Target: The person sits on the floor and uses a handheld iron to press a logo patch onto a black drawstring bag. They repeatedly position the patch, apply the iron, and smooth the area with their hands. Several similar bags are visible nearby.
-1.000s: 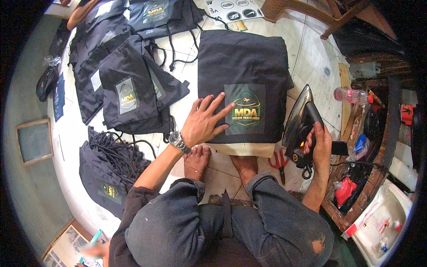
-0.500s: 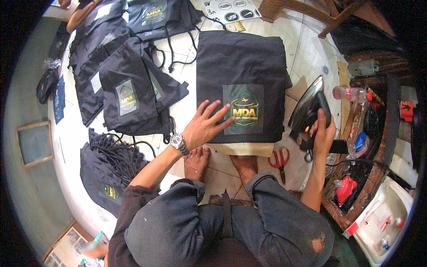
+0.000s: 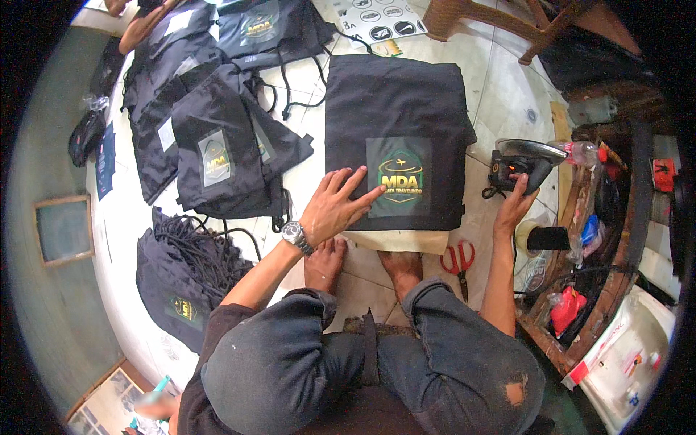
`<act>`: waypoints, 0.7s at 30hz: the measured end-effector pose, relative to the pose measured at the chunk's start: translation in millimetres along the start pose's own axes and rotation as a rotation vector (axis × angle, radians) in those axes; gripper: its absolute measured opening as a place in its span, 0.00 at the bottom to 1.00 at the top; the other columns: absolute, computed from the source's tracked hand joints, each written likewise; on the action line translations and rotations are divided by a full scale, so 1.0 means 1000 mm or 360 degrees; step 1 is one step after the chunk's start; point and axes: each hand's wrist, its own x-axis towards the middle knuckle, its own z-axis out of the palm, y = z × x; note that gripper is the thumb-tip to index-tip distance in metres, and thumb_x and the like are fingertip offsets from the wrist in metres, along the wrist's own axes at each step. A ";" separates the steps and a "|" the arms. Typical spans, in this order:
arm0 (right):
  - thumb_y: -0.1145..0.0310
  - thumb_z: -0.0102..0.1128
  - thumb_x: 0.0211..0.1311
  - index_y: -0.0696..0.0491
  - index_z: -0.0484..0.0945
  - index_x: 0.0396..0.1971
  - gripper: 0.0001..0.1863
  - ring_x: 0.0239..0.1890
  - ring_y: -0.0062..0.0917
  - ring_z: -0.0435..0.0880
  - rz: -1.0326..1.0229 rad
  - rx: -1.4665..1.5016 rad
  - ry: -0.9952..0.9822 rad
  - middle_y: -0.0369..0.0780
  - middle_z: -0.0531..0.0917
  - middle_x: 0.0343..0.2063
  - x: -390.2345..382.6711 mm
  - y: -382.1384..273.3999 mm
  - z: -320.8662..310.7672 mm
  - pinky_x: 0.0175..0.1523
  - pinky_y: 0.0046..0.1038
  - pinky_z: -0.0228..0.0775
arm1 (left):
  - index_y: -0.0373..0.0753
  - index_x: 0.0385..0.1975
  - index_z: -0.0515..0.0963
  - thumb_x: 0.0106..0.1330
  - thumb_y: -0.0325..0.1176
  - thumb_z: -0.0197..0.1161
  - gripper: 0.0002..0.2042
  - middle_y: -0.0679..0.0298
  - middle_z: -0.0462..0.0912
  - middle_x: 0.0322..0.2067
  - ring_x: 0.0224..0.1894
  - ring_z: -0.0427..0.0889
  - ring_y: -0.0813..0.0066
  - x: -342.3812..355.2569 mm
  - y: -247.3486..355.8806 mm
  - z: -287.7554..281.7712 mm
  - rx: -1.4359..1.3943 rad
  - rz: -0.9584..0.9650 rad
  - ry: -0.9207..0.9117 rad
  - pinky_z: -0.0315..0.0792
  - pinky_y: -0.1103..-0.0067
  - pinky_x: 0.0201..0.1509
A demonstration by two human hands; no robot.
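A black drawstring bag (image 3: 395,94) lies flat in front of me on a cream board (image 3: 406,241). On its lower half is a transfer film (image 3: 400,176) with a green and gold emblem. My left hand (image 3: 335,206), with a watch at the wrist, rests palm down, fingers spread, on the bag's lower left, fingertips at the film's edge. Out to the right of the bag, my right hand (image 3: 512,206) grips a clothes iron (image 3: 528,163) by its handle. The iron is tipped, its shiny soleplate edge turned away from me, and a small orange light glows on it.
Several black bags (image 3: 217,138) with similar emblems overlap at the left, beside a heap of black cords (image 3: 199,250). Red-handled scissors (image 3: 458,262) lie near my right foot. At the right stand a plastic bottle (image 3: 580,153) and a wooden crate (image 3: 616,254). Another person's arm (image 3: 145,27) shows at upper left.
The iron has swung round from pointing away from me to pointing right. My left hand stays on the bag, a little shifted. The whole view has moved slightly.
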 end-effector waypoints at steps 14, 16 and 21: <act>0.48 0.55 0.77 0.59 0.67 0.60 0.30 0.50 0.30 0.79 0.0009 -0.0078 -0.0002 0.42 0.83 0.45 -0.007 0.001 -0.004 0.61 0.33 0.66 | 0.51 0.69 0.71 0.72 0.44 0.62 0.26 0.52 0.70 0.67 0.66 0.69 0.51 -0.002 0.000 0.001 0.0004 -0.0017 -0.0047 0.66 0.59 0.70; 0.49 0.56 0.77 0.60 0.66 0.61 0.29 0.50 0.30 0.79 0.0026 -0.0040 0.0018 0.42 0.83 0.46 -0.008 0.005 -0.004 0.61 0.33 0.67 | 0.51 0.71 0.69 0.72 0.44 0.61 0.27 0.52 0.69 0.67 0.67 0.69 0.50 -0.001 -0.001 0.004 -0.0083 -0.0033 -0.0028 0.65 0.58 0.72; 0.51 0.55 0.78 0.59 0.65 0.63 0.29 0.53 0.30 0.80 0.0037 -0.0053 -0.0006 0.43 0.83 0.49 -0.018 0.022 -0.006 0.63 0.33 0.67 | 0.47 0.69 0.71 0.67 0.42 0.67 0.29 0.50 0.67 0.69 0.69 0.67 0.47 -0.007 0.005 0.012 -0.0099 -0.0019 0.0043 0.64 0.58 0.75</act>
